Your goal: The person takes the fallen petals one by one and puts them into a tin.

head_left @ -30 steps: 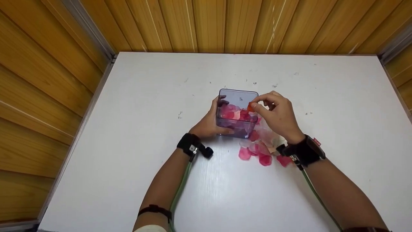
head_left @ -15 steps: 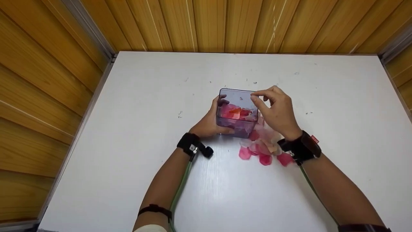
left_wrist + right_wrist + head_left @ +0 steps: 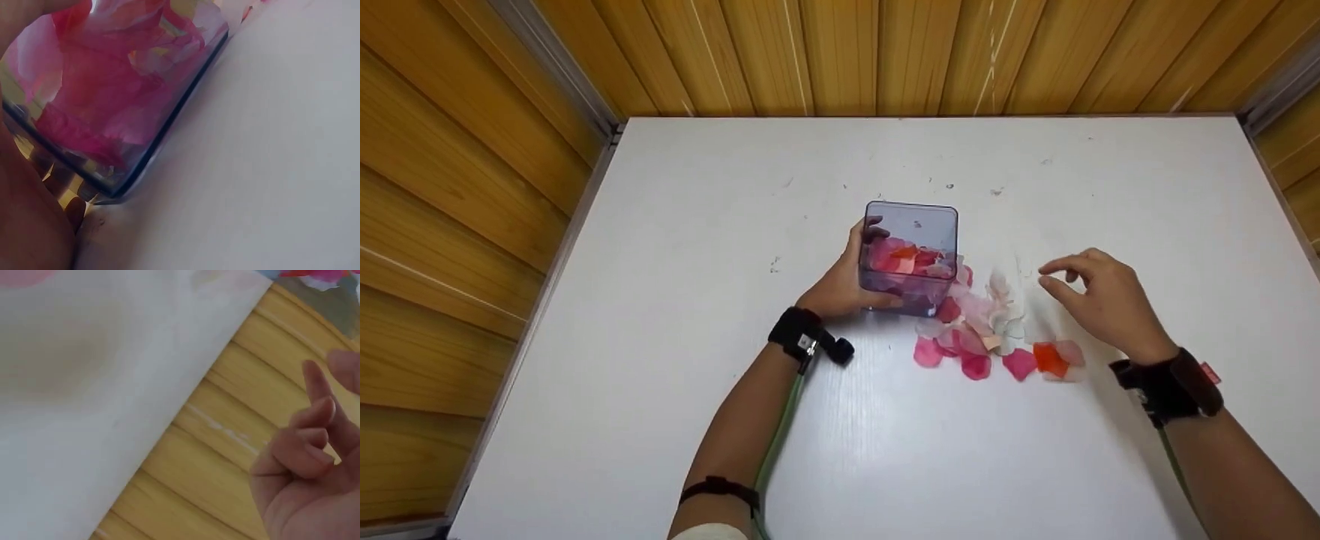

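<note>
A clear bluish plastic box (image 3: 911,292), tilted with its mouth toward the head camera, is gripped by my left hand (image 3: 840,283), thumb on the near side and fingers round the left side. Inside lie pink, red and orange artificial flower petals (image 3: 904,259). The left wrist view shows the box's dark bottom edge and pink petals (image 3: 107,95) through its wall. To the right, my right hand (image 3: 1110,304) hovers over the table with nothing in it. Its thumb and index finger are apart and the other fingers bend loosely, as the right wrist view (image 3: 304,467) shows.
Loose petals (image 3: 975,366) in pink, white and peach lie scattered on the white table (image 3: 720,247), right of the box. An orange petal (image 3: 1050,360) lies at the right end of the pile. Wood-look panels (image 3: 840,60) stand behind the table.
The orange petal that my right hand pinched has dropped into the box. That hand has then moved away to the right, past the loose petals. My left hand still grips the box.
</note>
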{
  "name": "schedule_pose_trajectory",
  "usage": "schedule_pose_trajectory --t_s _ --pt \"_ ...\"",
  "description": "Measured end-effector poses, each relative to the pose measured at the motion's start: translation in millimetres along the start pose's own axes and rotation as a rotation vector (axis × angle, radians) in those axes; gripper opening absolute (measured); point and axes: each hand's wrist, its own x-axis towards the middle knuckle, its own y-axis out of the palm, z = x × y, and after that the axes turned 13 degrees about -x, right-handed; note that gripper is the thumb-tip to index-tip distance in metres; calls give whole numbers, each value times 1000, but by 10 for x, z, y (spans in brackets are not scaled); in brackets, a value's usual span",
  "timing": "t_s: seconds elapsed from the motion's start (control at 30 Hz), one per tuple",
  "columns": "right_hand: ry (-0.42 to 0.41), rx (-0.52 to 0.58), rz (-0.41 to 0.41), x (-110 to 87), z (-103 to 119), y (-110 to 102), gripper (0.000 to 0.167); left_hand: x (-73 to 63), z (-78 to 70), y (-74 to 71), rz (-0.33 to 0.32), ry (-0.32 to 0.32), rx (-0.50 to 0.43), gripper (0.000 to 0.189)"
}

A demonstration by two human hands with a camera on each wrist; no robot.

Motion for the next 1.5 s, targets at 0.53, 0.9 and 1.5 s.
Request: schedule_pose_trajectory --t_s 0.53,0.9,1.5 --pt "20 -53 328 -371 -209 175 17 -13 9 10 -6 -6 4 123" --pt "-7 -50 -33 -200 -8 12 14 3 -5 16 -2 -11 -8 123" --pt "-179 172 -109 553 1147 123 13 18 14 13 -8 -4 -4 121"
